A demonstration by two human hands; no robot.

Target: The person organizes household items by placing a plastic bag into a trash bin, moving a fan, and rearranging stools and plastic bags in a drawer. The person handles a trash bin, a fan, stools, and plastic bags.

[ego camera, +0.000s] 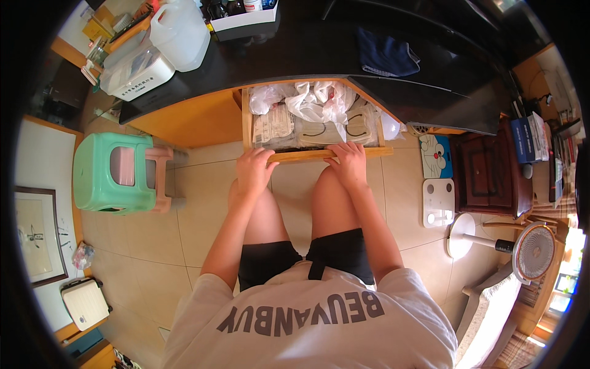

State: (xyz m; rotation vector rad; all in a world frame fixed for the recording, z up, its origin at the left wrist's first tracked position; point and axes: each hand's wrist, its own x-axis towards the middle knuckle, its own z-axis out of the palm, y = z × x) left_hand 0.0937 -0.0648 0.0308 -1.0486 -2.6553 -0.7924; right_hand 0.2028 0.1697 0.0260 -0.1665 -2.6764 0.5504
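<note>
A wooden drawer (pixel 318 155) stands pulled out from under a black-topped cabinet (pixel 286 50). My left hand (pixel 255 168) grips the left end of its front panel, fingers over the top edge and thumb on the near side. Towards the right end, my right hand (pixel 349 161) holds the same panel in a like way. Inside lie crumpled white plastic bags (pixel 318 101) at the back. Nearer the front are a printed packet (pixel 274 124) and a clear bag holding pale things with dark cords (pixel 334 130).
On the cabinet top are a translucent plastic jug (pixel 179 34), a white lidded box (pixel 138 76), a tray of bottles (pixel 244 19) and a dark blue cloth (pixel 387 53). A green plastic stool (pixel 92 170) stands left. Bathroom scales (pixel 438 196) and a fan (pixel 533 251) are right.
</note>
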